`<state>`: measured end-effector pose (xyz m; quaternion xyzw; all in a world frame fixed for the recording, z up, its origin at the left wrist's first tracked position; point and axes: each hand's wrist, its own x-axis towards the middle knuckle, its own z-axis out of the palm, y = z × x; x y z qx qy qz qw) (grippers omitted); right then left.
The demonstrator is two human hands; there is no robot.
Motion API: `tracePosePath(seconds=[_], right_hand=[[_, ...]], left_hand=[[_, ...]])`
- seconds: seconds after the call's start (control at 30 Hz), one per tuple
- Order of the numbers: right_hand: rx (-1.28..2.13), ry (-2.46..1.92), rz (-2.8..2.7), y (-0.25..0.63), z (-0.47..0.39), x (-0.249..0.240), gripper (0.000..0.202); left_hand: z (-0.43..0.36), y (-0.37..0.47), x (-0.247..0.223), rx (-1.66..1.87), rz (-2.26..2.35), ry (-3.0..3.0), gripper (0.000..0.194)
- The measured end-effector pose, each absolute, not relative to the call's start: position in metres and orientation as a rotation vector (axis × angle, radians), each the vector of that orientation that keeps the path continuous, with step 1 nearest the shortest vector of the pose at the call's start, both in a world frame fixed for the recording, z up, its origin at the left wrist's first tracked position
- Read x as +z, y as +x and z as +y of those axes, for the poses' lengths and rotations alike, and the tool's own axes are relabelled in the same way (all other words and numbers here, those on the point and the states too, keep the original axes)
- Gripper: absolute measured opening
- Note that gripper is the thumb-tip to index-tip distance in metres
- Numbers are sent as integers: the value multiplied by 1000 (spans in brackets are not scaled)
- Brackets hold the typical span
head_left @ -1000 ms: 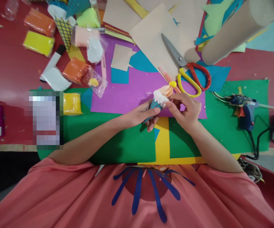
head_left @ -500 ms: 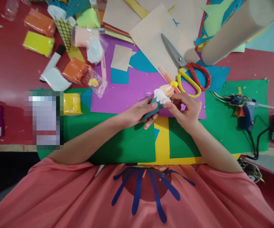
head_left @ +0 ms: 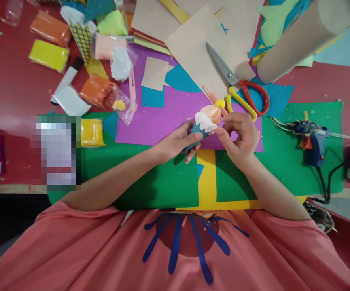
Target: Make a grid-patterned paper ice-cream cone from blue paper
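Left hand (head_left: 177, 144) grips teal patterned paper cone (head_left: 196, 129); right hand (head_left: 244, 141) curled at its scalloped white clay frill (head_left: 204, 122), pinch unclear. Overpressing could dent frill.

readable text: none | pink stick (head_left: 132, 89): lettering too small

L hand (head_left: 184, 142) curled, thumb extd | R hand (head_left: 240, 137) bent, thumb/index apart | forearms (head_left: 123, 173) inward
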<state>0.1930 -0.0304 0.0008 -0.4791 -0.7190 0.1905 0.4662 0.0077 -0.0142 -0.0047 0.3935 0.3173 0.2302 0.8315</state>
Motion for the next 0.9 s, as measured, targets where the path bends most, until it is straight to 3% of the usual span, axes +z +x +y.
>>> tracePosePath(seconds=[0.43, 0.67, 0.9], right_hand=[[465, -1027, -1874, 194, -29, 0, 3], [460, -1086, -1870, 193, -29, 2, 17], [434, -1101, -1879, 192, -29, 4, 12]], left_hand=[[-14, 9, -3, 533, 761, 862, 65], [-14, 8, -4, 562, 768, 900, 58], [-15, 8, -5, 618, 782, 971, 55]])
